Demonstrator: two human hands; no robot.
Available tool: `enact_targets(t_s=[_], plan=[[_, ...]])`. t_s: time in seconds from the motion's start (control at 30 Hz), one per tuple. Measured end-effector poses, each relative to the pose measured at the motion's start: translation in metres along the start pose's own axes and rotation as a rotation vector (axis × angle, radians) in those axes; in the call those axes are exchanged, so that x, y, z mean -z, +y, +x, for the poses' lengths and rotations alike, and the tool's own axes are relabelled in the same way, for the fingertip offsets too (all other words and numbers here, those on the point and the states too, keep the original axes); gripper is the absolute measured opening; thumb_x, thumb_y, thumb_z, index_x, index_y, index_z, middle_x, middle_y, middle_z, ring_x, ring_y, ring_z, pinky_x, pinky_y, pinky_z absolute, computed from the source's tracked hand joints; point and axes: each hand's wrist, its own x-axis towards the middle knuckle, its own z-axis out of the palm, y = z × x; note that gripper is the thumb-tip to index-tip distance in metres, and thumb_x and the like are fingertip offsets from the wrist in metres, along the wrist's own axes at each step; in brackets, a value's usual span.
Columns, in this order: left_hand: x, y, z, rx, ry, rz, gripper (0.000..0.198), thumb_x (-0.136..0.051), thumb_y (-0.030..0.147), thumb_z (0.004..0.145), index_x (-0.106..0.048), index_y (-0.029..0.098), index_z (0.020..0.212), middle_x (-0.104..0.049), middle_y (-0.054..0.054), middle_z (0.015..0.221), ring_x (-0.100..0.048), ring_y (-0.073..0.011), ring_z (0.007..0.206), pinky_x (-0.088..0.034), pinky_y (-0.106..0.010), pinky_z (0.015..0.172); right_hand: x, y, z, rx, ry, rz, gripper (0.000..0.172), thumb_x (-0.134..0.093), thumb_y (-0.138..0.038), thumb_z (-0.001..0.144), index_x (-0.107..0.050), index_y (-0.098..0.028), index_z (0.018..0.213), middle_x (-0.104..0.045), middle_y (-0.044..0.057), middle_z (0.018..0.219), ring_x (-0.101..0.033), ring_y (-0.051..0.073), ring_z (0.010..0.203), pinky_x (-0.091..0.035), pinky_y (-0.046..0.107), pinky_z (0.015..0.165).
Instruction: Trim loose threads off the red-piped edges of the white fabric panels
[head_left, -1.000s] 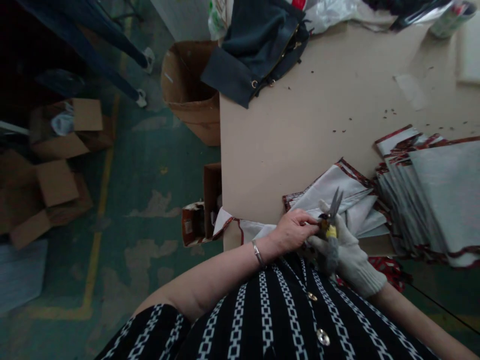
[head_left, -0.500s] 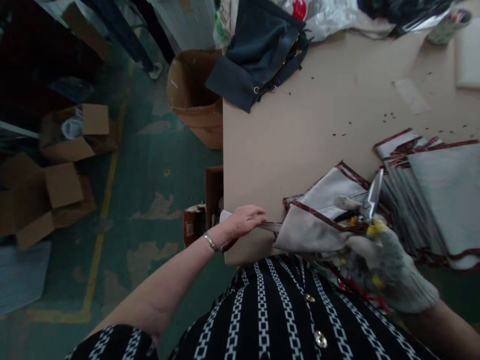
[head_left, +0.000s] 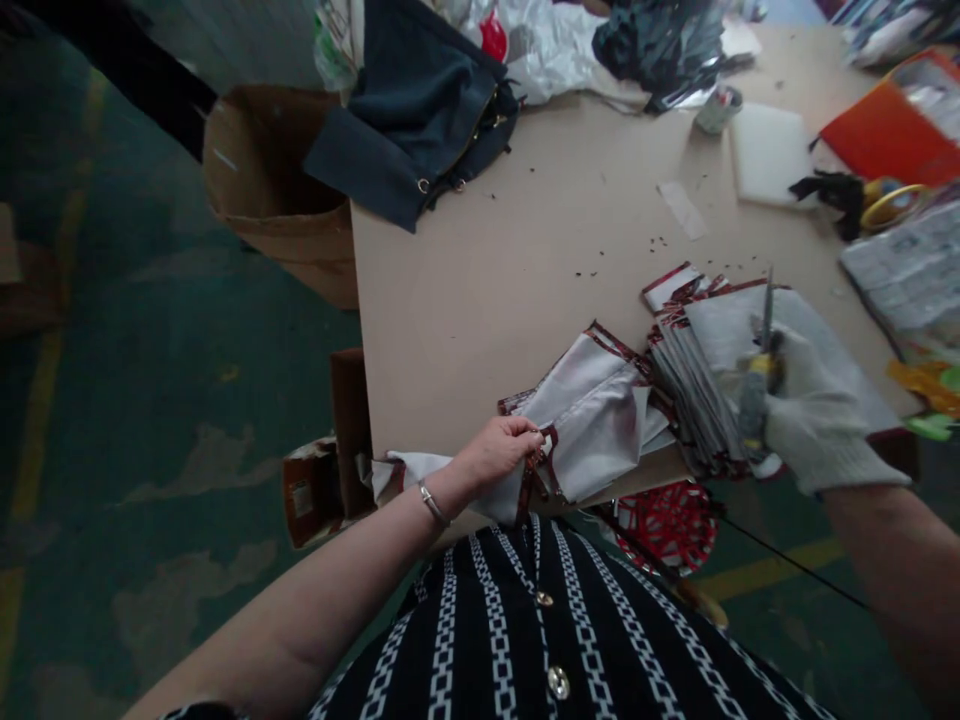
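Observation:
My left hand (head_left: pixel 496 450) pinches the dark red bound edge of a white fabric piece (head_left: pixel 600 450) at the table's near edge. Another part of white fabric (head_left: pixel 420 465) with dark red trim lies under and beside my left wrist. In a white knitted glove, my right hand (head_left: pixel 806 415) grips a pair of scissors (head_left: pixel 760 372) with yellow on the handles, blades pointing away from me. It is over a stack of white fabric pieces (head_left: pixel 694 390) with dark red edging. Whether it touches the stack I cannot tell.
A dark bag (head_left: pixel 420 110) lies at the table's (head_left: pixel 465 290) far left corner, beside a large cardboard box (head_left: pixel 277 215) on the floor. Farther right are a small can (head_left: pixel 718 108), a white block (head_left: pixel 772 155) and an orange bag (head_left: pixel 892 125). A red round stool seat (head_left: pixel 667 525) shows below the edge.
The view has shifted right. My left hand has moved rightward and taken hold of the fabric's bound edge. My right hand has gone from that fabric to over the stack, still with the scissors.

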Motion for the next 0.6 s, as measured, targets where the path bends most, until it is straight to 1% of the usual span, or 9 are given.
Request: enact_targets(t_s=[0.03,0.07,0.13,0.17,0.23,0.37,0.47,0.53,0.6], plan=[[0.0,-0.003,0.004,0.009,0.026,-0.036,0.012,-0.064,0.026,0.072,-0.065,0.014,0.069,-0.062,0.0,0.065,-0.05,-0.011,0.06,-0.039,-0.025,0.062,-0.008,-0.003,-0.01,0.002,-0.082,0.057,0.064,-0.072,-0.053,0.078,-0.052,-0.029,0.135,-0.058,0.004,0.091,-0.053,0.02,0.072,-0.045,0.037,0.068],[0.0,-0.006,0.007,0.019,0.04,-0.07,0.012,-0.065,0.027,0.072,-0.065,0.014,0.07,-0.063,-0.001,0.066,-0.051,-0.0111,0.06,-0.039,-0.025,0.062,-0.018,-0.006,-0.022,-0.009,-0.22,0.139,0.065,-0.072,-0.053,0.08,-0.05,-0.031,0.137,-0.059,0.002,0.09,-0.054,0.018,0.071,-0.047,0.033,0.066],[0.001,-0.01,0.008,0.036,0.049,-0.111,0.013,-0.067,0.027,0.071,-0.065,0.014,0.07,-0.064,-0.001,0.066,-0.051,-0.011,0.06,-0.038,-0.025,0.062,-0.039,-0.012,-0.05,-0.054,-0.568,0.299,0.061,-0.07,-0.051,0.083,-0.051,-0.031,0.137,-0.061,0.0,0.089,-0.056,0.017,0.069,-0.05,0.03,0.063],[0.001,-0.011,0.008,0.04,0.055,-0.124,0.013,-0.068,0.026,0.07,-0.065,0.014,0.069,-0.064,0.0,0.065,-0.051,-0.0107,0.06,-0.038,-0.025,0.062,-0.051,-0.013,-0.064,-0.064,-0.709,0.345,0.058,-0.069,-0.05,0.085,-0.053,-0.03,0.137,-0.062,0.001,0.09,-0.057,0.018,0.071,-0.051,0.03,0.065],[0.0,-0.012,0.006,0.041,0.069,-0.14,0.013,-0.068,0.025,0.07,-0.065,0.014,0.067,-0.063,0.0,0.063,-0.051,-0.0105,0.059,-0.038,-0.024,0.063,-0.072,-0.013,-0.087,-0.053,-0.861,0.408,0.049,-0.067,-0.047,0.086,-0.06,-0.027,0.13,-0.066,0.003,0.089,-0.06,0.022,0.075,-0.054,0.034,0.071],[-0.004,-0.014,0.006,0.051,0.104,-0.187,0.011,-0.066,0.024,0.071,-0.066,0.013,0.068,-0.065,-0.001,0.064,-0.055,-0.0117,0.061,-0.041,-0.025,0.065,-0.099,-0.007,-0.108,-0.011,-0.937,0.425,0.031,-0.065,-0.044,0.087,-0.069,-0.024,0.11,-0.068,0.003,0.085,-0.063,0.026,0.082,-0.055,0.04,0.081],[-0.006,-0.016,0.007,0.067,0.126,-0.221,0.011,-0.066,0.024,0.071,-0.066,0.013,0.068,-0.065,-0.001,0.064,-0.055,-0.0112,0.059,-0.041,-0.024,0.063,-0.105,-0.004,-0.11,-0.012,-0.972,0.44,0.031,-0.064,-0.046,0.088,-0.07,-0.021,0.106,-0.068,0.002,0.085,-0.062,0.025,0.085,-0.055,0.039,0.084],[-0.007,-0.017,0.007,0.073,0.126,-0.231,0.011,-0.066,0.023,0.072,-0.066,0.013,0.068,-0.066,-0.001,0.064,-0.055,-0.011,0.058,-0.041,-0.024,0.062,-0.107,-0.004,-0.11,-0.031,-0.977,0.466,0.031,-0.065,-0.047,0.087,-0.07,-0.02,0.102,-0.067,0.002,0.082,-0.062,0.023,0.083,-0.055,0.036,0.081],[-0.008,-0.019,0.006,0.082,0.117,-0.233,0.01,-0.066,0.022,0.072,-0.066,0.013,0.068,-0.066,-0.002,0.063,-0.056,-0.0114,0.058,-0.041,-0.024,0.061,-0.111,-0.003,-0.111,-0.064,-0.985,0.487,0.03,-0.065,-0.047,0.087,-0.07,-0.02,0.099,-0.066,0.002,0.082,-0.06,0.02,0.075,-0.054,0.032,0.073]])
